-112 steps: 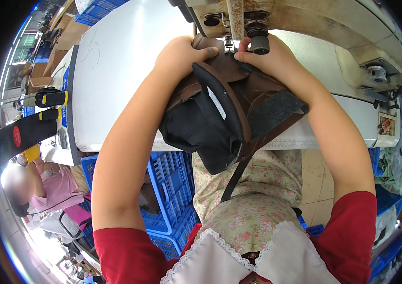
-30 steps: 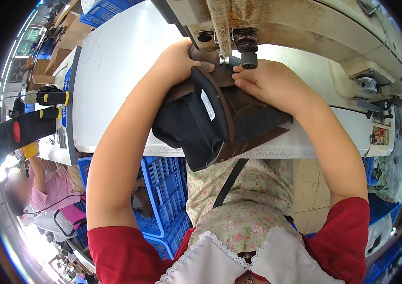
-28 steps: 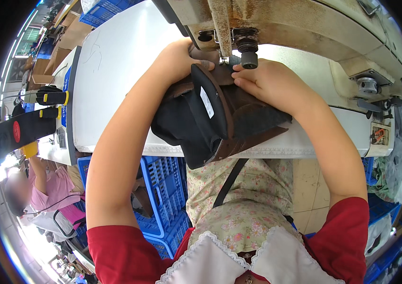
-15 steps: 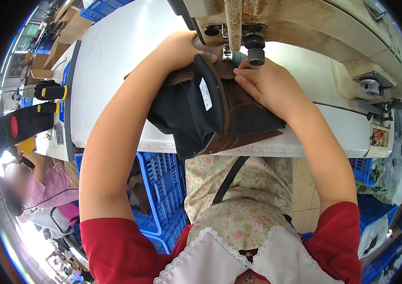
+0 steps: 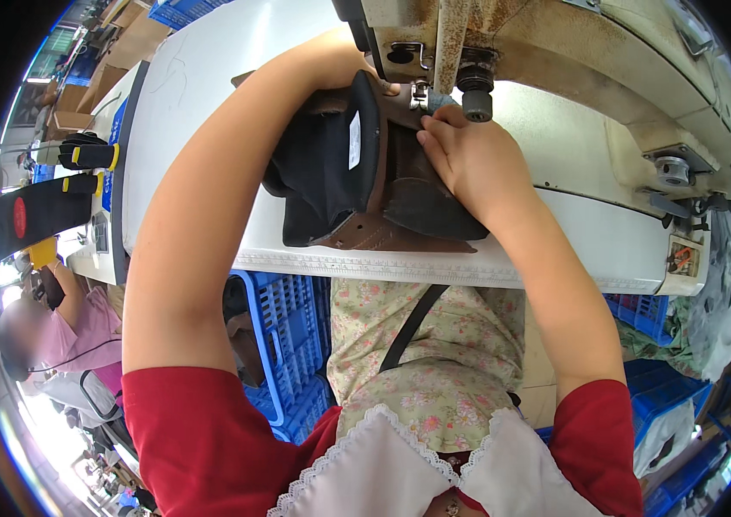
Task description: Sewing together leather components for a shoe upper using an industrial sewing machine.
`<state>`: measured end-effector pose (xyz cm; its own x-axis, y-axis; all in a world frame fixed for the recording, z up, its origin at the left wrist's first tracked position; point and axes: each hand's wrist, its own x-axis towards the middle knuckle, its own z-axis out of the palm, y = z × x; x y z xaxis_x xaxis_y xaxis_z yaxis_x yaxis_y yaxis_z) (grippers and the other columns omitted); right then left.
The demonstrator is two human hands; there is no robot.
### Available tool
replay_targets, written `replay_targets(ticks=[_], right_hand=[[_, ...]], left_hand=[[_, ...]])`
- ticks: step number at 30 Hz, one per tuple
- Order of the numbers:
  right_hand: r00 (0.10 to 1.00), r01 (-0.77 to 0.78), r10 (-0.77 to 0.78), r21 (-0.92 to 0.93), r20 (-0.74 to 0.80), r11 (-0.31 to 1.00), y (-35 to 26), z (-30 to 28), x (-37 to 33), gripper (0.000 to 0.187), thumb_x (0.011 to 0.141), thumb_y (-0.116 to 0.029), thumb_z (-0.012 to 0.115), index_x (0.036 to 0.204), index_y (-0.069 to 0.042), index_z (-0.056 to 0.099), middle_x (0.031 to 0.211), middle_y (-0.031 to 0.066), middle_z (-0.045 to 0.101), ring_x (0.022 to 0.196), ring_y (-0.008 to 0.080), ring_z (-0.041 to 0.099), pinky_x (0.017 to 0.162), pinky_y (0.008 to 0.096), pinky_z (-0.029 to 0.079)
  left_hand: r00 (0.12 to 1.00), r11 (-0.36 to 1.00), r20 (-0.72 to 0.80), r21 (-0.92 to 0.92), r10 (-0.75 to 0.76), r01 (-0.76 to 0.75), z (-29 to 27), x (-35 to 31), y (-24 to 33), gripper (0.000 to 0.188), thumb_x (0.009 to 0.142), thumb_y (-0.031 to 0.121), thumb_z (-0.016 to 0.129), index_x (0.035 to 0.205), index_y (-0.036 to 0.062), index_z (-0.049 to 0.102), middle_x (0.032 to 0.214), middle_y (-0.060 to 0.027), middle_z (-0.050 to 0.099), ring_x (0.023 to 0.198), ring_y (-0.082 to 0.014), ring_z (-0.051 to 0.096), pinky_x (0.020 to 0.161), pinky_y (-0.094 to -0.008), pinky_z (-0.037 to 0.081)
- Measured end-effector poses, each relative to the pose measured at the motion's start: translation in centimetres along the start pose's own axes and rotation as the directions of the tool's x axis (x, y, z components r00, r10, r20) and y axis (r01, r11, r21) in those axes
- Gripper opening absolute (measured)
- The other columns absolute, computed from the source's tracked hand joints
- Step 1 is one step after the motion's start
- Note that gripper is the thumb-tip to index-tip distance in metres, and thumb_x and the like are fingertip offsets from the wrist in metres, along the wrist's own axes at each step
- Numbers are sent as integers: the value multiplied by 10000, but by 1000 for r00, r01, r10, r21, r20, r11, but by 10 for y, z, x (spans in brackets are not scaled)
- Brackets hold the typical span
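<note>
A brown leather shoe upper [image 5: 404,194] with black lining and a white label lies bunched on the white sewing machine bed. Its far edge sits by the metal presser foot [image 5: 419,95]. On its far left side my left hand [image 5: 355,62] bends over the upper, a fingertip showing near the foot. Most of its fingers are hidden by the work and the machine head. Just right of the foot, my right hand [image 5: 471,153] pinches the upper's edge, thumb and fingers closed. A grey-blue patch [image 5: 440,102] shows between this hand and the foot.
The sewing machine's head [image 5: 555,47] overhangs the work, with a black knob [image 5: 477,103] low above my right hand. Blue crates [image 5: 283,336] stand below the front edge, left of my lap. At far left, a person in pink [image 5: 77,332] sits at another machine.
The shoe upper has shifted away from me and slightly left, its label turning more upright. Both hands moved with it, and the left one is now more hidden. My view has shifted slightly.
</note>
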<state>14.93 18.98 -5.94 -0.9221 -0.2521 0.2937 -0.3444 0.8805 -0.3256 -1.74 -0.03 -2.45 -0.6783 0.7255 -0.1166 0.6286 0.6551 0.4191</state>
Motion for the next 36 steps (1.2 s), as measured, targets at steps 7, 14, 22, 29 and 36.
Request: replay_targets(ticks=[7,14,22,29,36], right_hand=[[999,9,-7,50,-50,999,6,5,0,272,976,-261,530,1067,-68,698,1018,84,665,766,340,659,720,428,528],[995,98,-87,332,-48,938,24,-39,-9,240,907,-191,595,1039,-12,684,969,171,680,948,363,627,859,447,490],[960,163,-222,302,171,939,63,-48,-28,521,761,-31,624,1280,-70,605,1343,179,559,1262,359,509,1099,430,385],[904,248,-357,391,237,887,70,-38,-22,544,697,-25,604,1240,-4,615,1326,174,585,1292,347,489,1108,428,390],[870,317,-425,375,252,871,74,-46,-21,631,674,-73,640,1298,-13,573,1377,192,546,1326,369,456,1121,457,359]], left_hand=[[996,994,89,104,12,-21,-15,2,15,494,763,337,798,1179,94,691,1115,-143,711,1003,-292,677,864,-372,523],[915,891,-391,444,96,96,-44,-86,38,168,810,134,669,956,69,719,878,-133,692,870,-321,672,798,-392,532],[889,997,-453,7,66,-70,10,-164,194,243,686,12,668,929,28,669,952,-116,625,809,-272,629,732,-395,509],[885,896,-456,426,90,128,49,-112,226,585,685,129,692,1226,-56,570,1154,-141,573,1065,-307,580,988,-411,422],[891,898,-439,338,-113,281,70,-109,218,384,623,109,735,959,14,574,1030,-137,574,1032,-325,581,980,-425,429]])
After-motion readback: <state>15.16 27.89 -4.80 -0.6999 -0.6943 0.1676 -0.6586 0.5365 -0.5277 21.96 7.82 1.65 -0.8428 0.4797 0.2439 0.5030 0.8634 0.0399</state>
